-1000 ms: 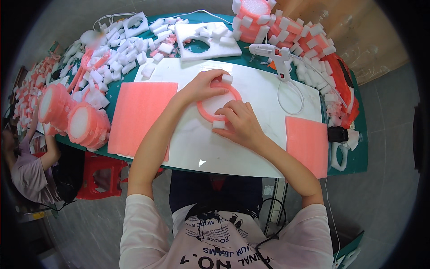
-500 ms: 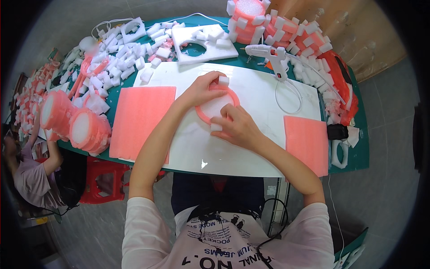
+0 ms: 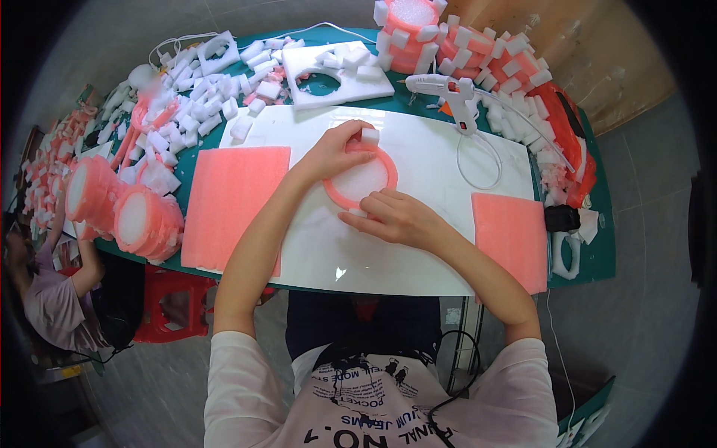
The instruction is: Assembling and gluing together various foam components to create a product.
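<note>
the pink-rimmed foam disc [image 3: 393, 173] lies on the glossy white sheet [image 3: 321, 250], near the middle of the table [image 3: 590, 276]. its rim is pink and its centre white.

the left hand [image 3: 342, 154] is on the far left part of the disc, thumb across the edge, fingers closed on the rim. a white foam block [image 3: 370, 136] sits at its fingertips, at the far edge of the disc.

the right hand [image 3: 397, 216] is at the near edge of the disc. its fingers are clamped on a small white piece [image 3: 358, 212], index finger on the disc side and thumb on the near side; the piece is mostly covered, and whether it touches the rim cannot be told.

a pink foam sheet [image 3: 237, 209] lies to the left of the hands, and a smaller pink sheet [image 3: 510, 240] to the right. beyond the disc, a white foam slab [image 3: 302, 66] with a round hole carries loose blocks. a white glue gun [image 3: 454, 92] lies at the far right, its cable looped on the white sheet. pink cylinders [image 3: 149, 224] stand at the left edge; others, studded with white blocks, are at the far right. a co-worker [image 3: 56, 302] is at the left.
</note>
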Available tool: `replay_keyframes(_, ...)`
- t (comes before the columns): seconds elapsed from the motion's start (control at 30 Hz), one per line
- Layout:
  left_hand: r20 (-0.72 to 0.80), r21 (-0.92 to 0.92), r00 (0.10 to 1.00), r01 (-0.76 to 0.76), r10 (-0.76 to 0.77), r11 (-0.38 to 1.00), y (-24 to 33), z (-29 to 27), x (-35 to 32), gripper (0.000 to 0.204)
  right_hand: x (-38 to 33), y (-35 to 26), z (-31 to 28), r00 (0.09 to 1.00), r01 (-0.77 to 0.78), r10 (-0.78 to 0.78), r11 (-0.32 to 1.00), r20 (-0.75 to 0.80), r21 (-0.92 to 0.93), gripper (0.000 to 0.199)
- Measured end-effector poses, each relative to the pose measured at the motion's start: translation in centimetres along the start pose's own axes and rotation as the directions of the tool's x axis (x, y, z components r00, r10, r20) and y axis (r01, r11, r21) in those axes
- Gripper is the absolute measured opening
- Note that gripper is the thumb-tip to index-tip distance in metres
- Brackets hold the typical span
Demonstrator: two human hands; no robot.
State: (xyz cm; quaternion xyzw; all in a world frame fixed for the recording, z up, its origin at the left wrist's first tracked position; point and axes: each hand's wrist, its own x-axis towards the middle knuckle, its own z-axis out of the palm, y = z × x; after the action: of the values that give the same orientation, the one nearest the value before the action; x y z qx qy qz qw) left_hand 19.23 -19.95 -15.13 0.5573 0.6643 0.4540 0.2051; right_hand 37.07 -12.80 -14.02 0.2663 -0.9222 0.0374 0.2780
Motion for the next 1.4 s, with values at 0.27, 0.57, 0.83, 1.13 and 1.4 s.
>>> replay_keyframes(0.27, 0.0, -0.01, 1.0, 0.011, -0.011, 1.0, -0.1, 0.1, 0.0, 0.04, 0.1, -0.5, 0.5, 0.993, -0.098, 0.102, 0.993, -0.052, 0.063, 0.039)
replay_keyframes(0.57, -0.022, 0.01, 0.999, -0.037, 0.037, 0.999, -0.4, 0.2, 0.1, 0.039, 0.3, -0.8, 1.0, 0.972, -0.192, 0.2, 0.978, -0.121, 0.075, 0.033)
replay_keyframes(0.83, -0.001, 0.013, 0.999, -0.044, 0.044, 0.999, -0.9, -0.1, 0.1, 0.041, 0.7, -1.3, 0.9, 0.932, -0.337, 0.344, 0.938, -0.113, 0.076, 0.044)
replay_keyframes(1.13, 0.012, 0.005, 1.0, -0.019, 0.019, 1.0, -0.4, -0.1, 0.0, 0.044, 0.4, -1.3, 0.8, 0.905, -0.389, 0.414, 0.898, -0.095, 0.203, 0.038)
replay_keyframes(1.4, 0.038, 0.003, 0.999, 0.019, -0.019, 1.0, -0.1, -0.3, 0.1, 0.039, 0.3, -1.2, 1.2, 0.882, -0.441, 0.467, 0.864, -0.059, 0.242, 0.037)
